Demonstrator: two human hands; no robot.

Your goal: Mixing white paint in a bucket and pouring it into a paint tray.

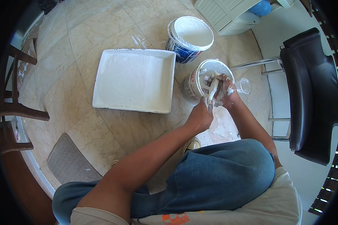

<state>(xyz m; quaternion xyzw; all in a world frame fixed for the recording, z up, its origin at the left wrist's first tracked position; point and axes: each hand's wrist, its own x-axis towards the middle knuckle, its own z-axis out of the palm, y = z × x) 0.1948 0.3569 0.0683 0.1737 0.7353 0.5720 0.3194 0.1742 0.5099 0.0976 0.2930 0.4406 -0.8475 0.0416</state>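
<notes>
A white bucket (193, 83) stands before me with wet white material smeared inside and on its rim. Over its near rim is a long, narrow object (213, 89) coated in white; the coating hides its exact kind. My left hand (202, 114) pinches the near end, its fingertips streaked white. At the bucket's right side, my right hand (227, 90) is closed round the far part of the same object. White paste clings to its wrist and fingers, and some fingertips are inside the bucket.
A white-coated paint tray (133, 80) lies left of the bucket. Behind stands a blue-and-white paint bucket (189, 37). A clear plastic cup (244, 86) is at the right, near a black chair (308, 93) with metal legs. A grey mat (72, 159) and wooden chair legs (24, 109) are at left.
</notes>
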